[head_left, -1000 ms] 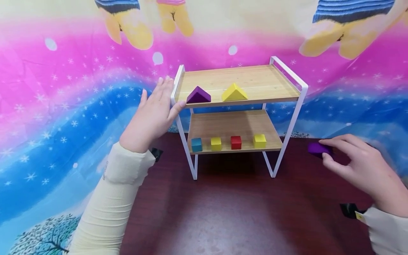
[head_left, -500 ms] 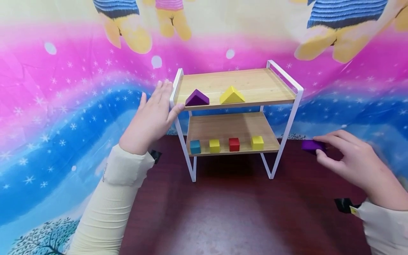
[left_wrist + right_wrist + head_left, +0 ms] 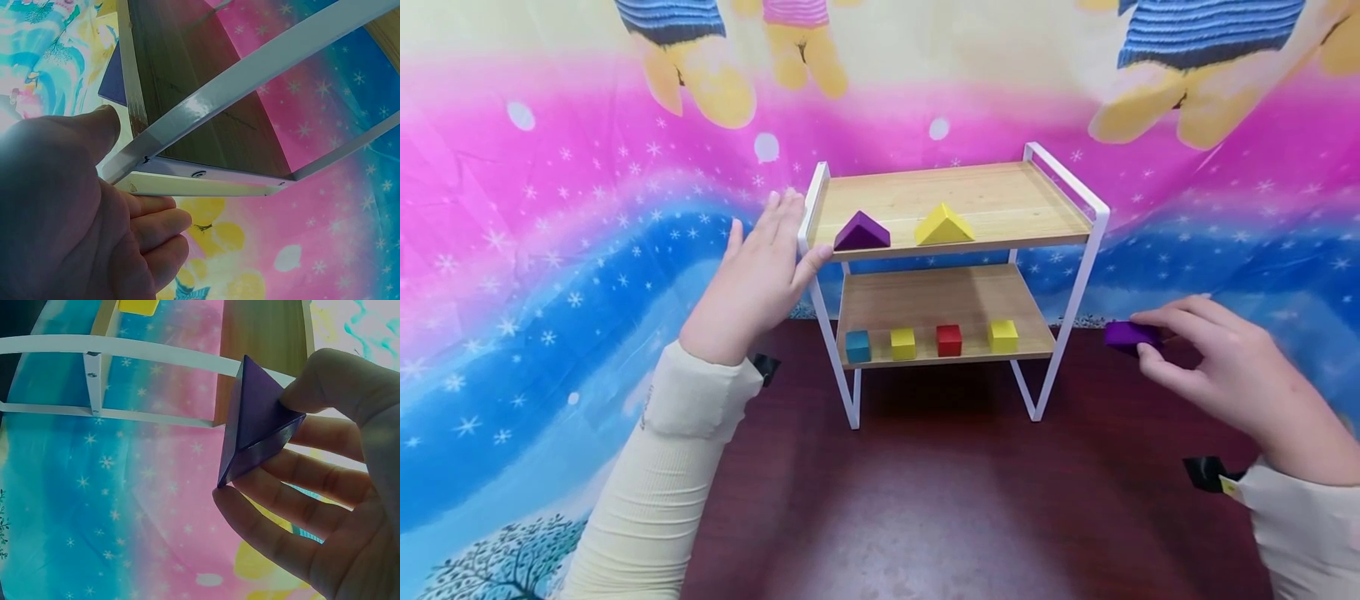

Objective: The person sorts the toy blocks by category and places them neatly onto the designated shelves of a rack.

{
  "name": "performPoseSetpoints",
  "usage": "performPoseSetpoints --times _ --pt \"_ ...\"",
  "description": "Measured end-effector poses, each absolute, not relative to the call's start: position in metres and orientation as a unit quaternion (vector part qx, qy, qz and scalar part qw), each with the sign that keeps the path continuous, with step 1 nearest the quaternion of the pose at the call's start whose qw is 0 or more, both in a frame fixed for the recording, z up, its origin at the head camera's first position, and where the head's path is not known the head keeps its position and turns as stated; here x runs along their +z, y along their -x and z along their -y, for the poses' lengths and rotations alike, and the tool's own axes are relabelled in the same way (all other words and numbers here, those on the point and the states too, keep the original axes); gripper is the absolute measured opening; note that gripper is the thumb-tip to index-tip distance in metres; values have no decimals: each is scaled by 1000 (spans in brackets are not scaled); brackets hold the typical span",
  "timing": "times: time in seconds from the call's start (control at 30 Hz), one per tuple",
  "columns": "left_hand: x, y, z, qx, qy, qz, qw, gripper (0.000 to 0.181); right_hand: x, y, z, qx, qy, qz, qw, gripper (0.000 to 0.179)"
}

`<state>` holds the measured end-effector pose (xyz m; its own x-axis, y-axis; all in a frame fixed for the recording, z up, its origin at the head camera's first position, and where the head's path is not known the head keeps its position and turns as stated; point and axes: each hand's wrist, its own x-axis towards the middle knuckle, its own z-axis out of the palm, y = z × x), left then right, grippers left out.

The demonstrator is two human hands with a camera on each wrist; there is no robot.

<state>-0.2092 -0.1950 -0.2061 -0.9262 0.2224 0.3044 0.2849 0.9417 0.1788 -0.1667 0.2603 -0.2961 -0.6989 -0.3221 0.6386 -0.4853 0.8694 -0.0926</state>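
Note:
My left hand (image 3: 752, 275) rests with straight fingers against the left white rail of a two-tier shelf (image 3: 1000, 196), its thumb by the top board's front corner. Right of the shelf, my right hand (image 3: 1232, 362) pinches a purple triangular block (image 3: 1127, 334) between thumb and fingers. The right wrist view shows this purple triangular block (image 3: 262, 419) held by its edges, apart from the shelf frame. On the top board's front edge stand another purple triangular block (image 3: 862, 232) and a yellow triangular block (image 3: 943, 225), spaced apart.
On the lower board a blue cube (image 3: 857, 347), a yellow cube (image 3: 902, 344), a red cube (image 3: 949, 341) and another yellow cube (image 3: 1003, 337) stand in a row. Behind hangs a printed cloth (image 3: 625, 167). The dark red floor (image 3: 925, 500) lies below.
My right hand has moved slightly left and up with the purple triangular block, nearer the shelf. The view has shifted a little; my left hand stays at the rail.

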Motion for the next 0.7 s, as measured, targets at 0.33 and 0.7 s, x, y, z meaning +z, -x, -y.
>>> performPoseSetpoints --times 0.33,0.7 --pt "-207 210 195 -109 131 974 146 82 -289 168 -253 120 -226 915 312 43" --pt "-207 210 195 -111 132 974 148 82 -279 169 -245 135 -238 912 307 44"
